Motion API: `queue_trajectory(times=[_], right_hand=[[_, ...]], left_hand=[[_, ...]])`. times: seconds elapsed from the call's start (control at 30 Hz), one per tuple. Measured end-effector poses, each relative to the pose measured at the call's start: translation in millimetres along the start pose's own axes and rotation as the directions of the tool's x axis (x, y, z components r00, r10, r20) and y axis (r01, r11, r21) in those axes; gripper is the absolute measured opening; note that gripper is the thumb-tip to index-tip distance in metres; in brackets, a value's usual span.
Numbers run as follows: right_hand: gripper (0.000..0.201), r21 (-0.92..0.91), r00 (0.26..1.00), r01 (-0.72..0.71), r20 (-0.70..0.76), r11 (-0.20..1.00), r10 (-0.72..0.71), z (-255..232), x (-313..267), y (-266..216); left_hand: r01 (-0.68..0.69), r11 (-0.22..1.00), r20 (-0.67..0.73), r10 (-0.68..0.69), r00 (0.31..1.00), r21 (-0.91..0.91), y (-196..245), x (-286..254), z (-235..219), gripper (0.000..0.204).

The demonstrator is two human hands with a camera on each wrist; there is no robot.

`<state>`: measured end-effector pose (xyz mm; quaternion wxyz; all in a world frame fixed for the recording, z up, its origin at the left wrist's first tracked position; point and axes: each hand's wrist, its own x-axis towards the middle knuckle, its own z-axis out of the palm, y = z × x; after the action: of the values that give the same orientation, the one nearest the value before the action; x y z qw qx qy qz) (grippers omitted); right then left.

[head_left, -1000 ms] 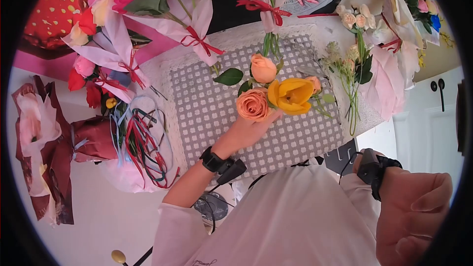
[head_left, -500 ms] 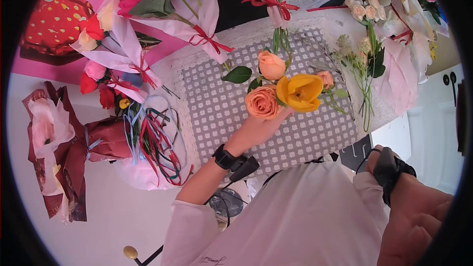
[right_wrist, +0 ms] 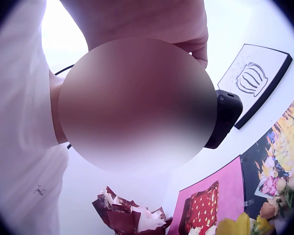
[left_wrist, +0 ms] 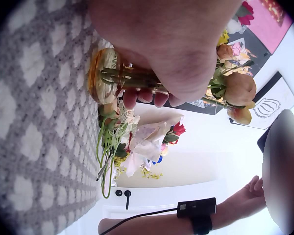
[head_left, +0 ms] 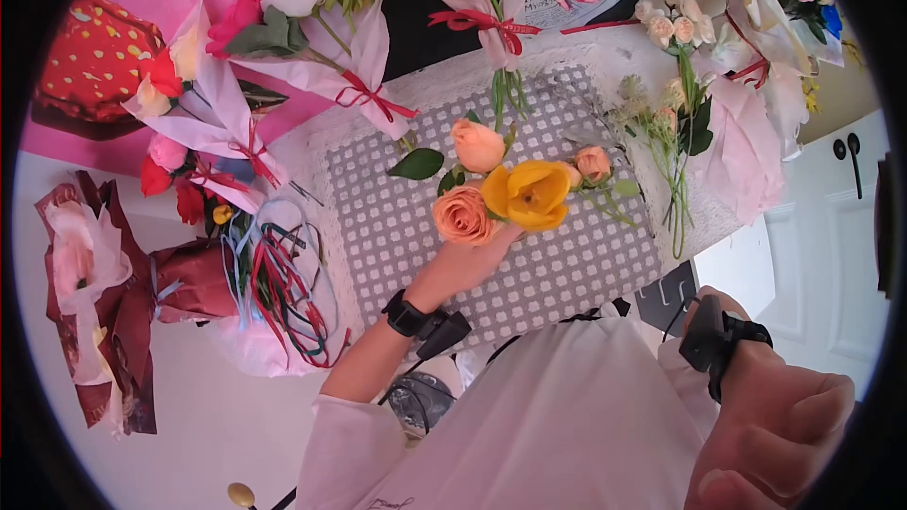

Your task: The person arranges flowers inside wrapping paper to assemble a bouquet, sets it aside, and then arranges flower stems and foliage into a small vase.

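Fingers curled, my left hand [head_left: 463, 272] grips a small amber glass vase [left_wrist: 94, 85] low over the checked mat [head_left: 397, 264]. Green stems [left_wrist: 130, 78] show through its glass. From above the flowers hide the vase: an open peach rose [head_left: 463, 214], a fuller peach rose bud [head_left: 479, 145] and a yellow tulip [head_left: 534, 203]. A smaller peach rose [head_left: 593, 162] with thin greenery sits just right of the tulip. Raised close to the head camera, my right hand [head_left: 779, 430] has loosely bent fingers, and nothing shows in them.
Behind the mat are paper-wrapped bouquets with red ribbons [head_left: 487, 26]. Loose cut stems [head_left: 673, 179] lie at its right edge near a pink wrap [head_left: 742, 146]. A tangle of ribbons [head_left: 283, 274] and a maroon-wrapped bouquet [head_left: 99, 293] are on the left.
The head view has swung right and back. In my left hand the vase flowers have shifted slightly left over the mat, away from the smaller rose. My right hand has turned slightly near the camera.
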<state>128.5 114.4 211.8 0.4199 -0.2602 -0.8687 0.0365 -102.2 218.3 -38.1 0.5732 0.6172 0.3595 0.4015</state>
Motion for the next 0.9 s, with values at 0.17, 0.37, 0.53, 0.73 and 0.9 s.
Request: queue_trajectory(times=[0.17, 0.37, 0.53, 0.73, 0.9], right_hand=[[0.031, 0.009, 0.918, 0.28, -0.297, 0.96, -0.264, 9, -16, 20], [0.027, -0.146, 0.891, 0.085, -0.432, 0.986, -0.14, 13, -32, 17], [0.012, -0.152, 0.962, -0.143, -0.254, 0.978, 0.102, 1, -66, 25], [0.018, -0.434, 0.623, -0.765, -0.312, 0.475, 0.718, 52, -93, 97], [0.025, -0.43, 0.458, -0.823, -0.114, 0.372, 0.882, 77, -153, 120]], left_hand=[[-0.029, 1.0, -0.002, 0.029, 1.0, -0.001, 7, 0, 2, 0.014], [0.02, 0.999, 0.02, -0.021, 1.0, 0.043, 9, 2, -2, 0.016], [0.013, 0.999, -0.028, -0.014, 1.0, -0.039, -2, 0, 1, 0.017], [0.005, 0.999, -0.058, -0.007, 0.998, -0.039, -26, -7, -2, 0.017], [0.023, 1.0, -0.06, -0.023, 0.998, 0.01, -25, -9, -3, 0.018]])
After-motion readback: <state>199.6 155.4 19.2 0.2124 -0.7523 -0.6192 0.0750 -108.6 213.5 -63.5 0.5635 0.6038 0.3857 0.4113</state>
